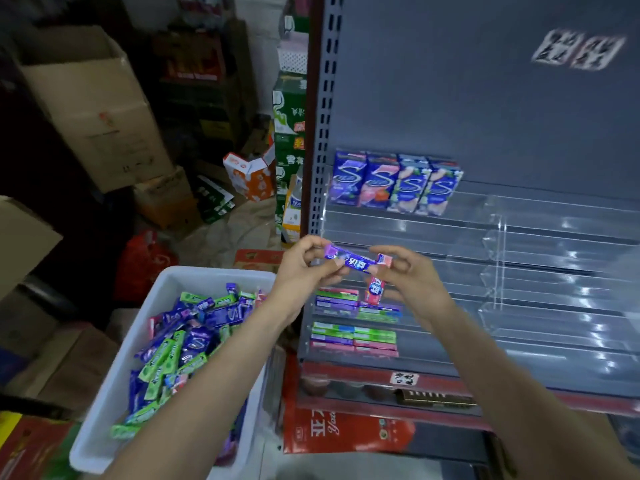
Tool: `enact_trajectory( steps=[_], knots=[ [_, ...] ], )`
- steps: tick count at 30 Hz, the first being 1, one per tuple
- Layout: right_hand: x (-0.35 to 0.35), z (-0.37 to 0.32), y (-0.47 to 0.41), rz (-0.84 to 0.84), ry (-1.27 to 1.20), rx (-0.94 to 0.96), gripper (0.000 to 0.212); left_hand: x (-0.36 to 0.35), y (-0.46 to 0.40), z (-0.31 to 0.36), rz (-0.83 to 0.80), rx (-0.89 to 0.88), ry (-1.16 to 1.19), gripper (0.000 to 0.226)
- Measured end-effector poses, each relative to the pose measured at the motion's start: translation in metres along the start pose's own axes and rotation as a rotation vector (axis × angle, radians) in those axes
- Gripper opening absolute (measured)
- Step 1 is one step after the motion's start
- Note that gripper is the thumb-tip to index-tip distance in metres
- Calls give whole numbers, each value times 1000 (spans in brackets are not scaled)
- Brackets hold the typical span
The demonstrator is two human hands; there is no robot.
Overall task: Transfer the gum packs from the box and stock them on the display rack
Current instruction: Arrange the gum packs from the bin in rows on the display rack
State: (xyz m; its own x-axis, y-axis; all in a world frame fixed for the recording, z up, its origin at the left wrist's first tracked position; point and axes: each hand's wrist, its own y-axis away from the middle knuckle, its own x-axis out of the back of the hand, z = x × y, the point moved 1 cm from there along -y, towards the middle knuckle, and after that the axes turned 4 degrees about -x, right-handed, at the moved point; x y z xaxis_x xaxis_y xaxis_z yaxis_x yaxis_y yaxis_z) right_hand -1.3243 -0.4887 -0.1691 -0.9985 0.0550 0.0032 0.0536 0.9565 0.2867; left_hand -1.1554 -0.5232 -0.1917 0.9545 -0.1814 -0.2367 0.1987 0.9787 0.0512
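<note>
Both hands, left hand (304,271) and right hand (412,282), pinch a purple gum pack (349,259) in their fingers (right also grips a pink pack (375,289)) before the rack (519,237).

A large white "S" marks each of the four upright gum boxes (394,183) on the display rack (519,237), the purple gum stick (353,259) carries white Chinese characters, and the other print is too blurred to read.
</note>
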Motion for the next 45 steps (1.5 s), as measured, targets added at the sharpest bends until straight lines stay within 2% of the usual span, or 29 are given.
enact_trajectory(
  steps=[5, 9, 12, 14, 17, 20, 23, 26, 30, 33, 36, 38, 41, 43, 45],
  knots=[
    [37, 6, 2, -42, -10, 9, 22, -33, 3, -8, 20, -5, 11, 12],
    [58, 9, -1, 0, -56, 28, 24, -55, 8, -15, 27, -32, 23, 9],
    [66, 12, -5, 56, -75, -28, 26, -66, 5, -20, 42, -166, -227, 15],
    [67, 13, -8, 62, -95, -60, 24, -73, 2, -23, -17, -208, -384, 18],
    [68, 10, -10, 67, -90, -85, 26, -82, 4, -30, -111, -247, -472, 30],
    [71, 8, -11, 56, 10, -105, 25, -87, 6, -33, -160, -187, -423, 26],
    [71, 8, -13, 54, 34, -88, 21, -84, 4, -33, -134, -124, -349, 22],
    [71, 8, -13, 38, 30, -27, 14, -80, 2, -30, -124, -12, -304, 31],
    [69, 10, -13, 13, 76, 57, 21, -80, 1, -28, -131, 67, -274, 36],
    [68, 16, -14, -8, 167, 49, 28, -78, 2, -29, -48, 80, -163, 52],
    [66, 20, -12, -73, 238, 57, 24, -74, 4, -33, -34, 43, -189, 64],
    [66, 22, -12, -100, 268, 65, 24, -73, 5, -35, -41, 40, -189, 58],
    [69, 28, -17, -84, 363, 91, 22, -69, 3, -37, -15, 65, -160, 31],
    [73, 33, -20, -45, 443, 123, 20, -61, -4, -41, 18, 18, -293, 16],
    [77, 39, -22, -21, 489, 139, 22, -55, -9, -43, -28, -66, -477, 14]
  ],
)
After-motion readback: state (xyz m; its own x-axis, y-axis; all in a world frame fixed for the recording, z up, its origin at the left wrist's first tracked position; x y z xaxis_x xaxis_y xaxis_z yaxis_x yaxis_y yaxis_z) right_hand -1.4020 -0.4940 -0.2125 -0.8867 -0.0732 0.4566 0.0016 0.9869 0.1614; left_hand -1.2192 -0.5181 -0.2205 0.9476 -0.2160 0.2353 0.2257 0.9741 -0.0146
